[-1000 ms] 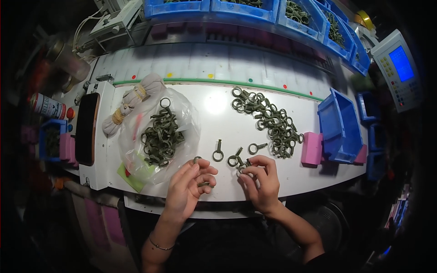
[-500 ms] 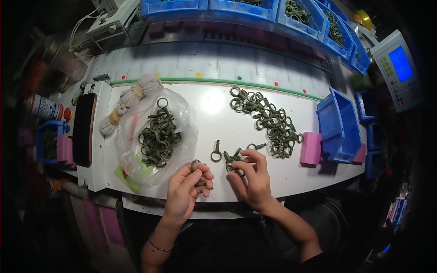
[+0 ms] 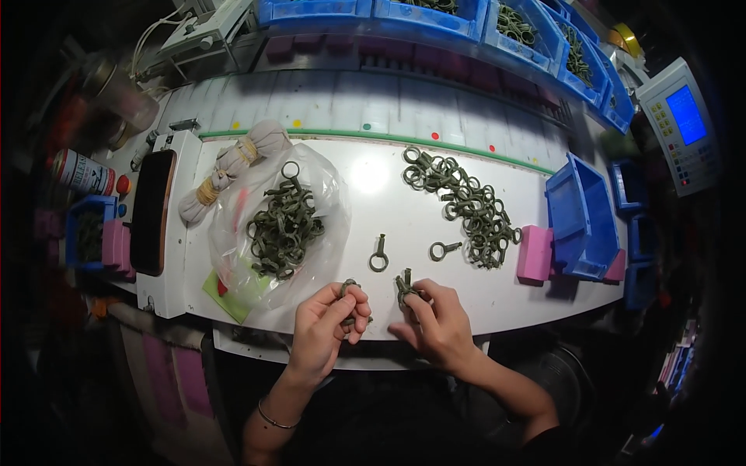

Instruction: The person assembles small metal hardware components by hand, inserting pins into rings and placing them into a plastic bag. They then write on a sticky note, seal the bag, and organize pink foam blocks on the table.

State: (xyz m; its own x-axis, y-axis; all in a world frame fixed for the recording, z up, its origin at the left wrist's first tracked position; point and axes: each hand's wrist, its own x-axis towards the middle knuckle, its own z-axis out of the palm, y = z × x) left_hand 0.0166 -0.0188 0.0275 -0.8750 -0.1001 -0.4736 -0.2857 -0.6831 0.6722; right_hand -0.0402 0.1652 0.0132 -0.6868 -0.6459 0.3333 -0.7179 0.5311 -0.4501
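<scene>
My left hand [image 3: 332,325] is closed around dark green rings with short stems; one ring [image 3: 349,286] shows above the thumb, and part of another pokes out lower between the fingers. My right hand [image 3: 441,322] has its fingers closed on a small bunch of the same stemmed rings [image 3: 405,286] at the near side of the white tabletop. How many it holds is hidden. A single stemmed ring [image 3: 378,255] lies beyond the gap between my hands, and another [image 3: 444,250] lies just past my right hand.
On the left, a heap of green rings [image 3: 284,233] sits on a clear plastic bag [image 3: 330,210]. A spread pile of rings [image 3: 474,206] lies right, by a pink block [image 3: 535,254] and a blue bin [image 3: 583,217]. A phone [image 3: 153,212] stands at left; blue bins [image 3: 427,22] line the back.
My right hand has drawn the small bunch of rings nearer to me and clear of the single ring beside it. My left hand keeps its rings. The view has shifted slightly.
</scene>
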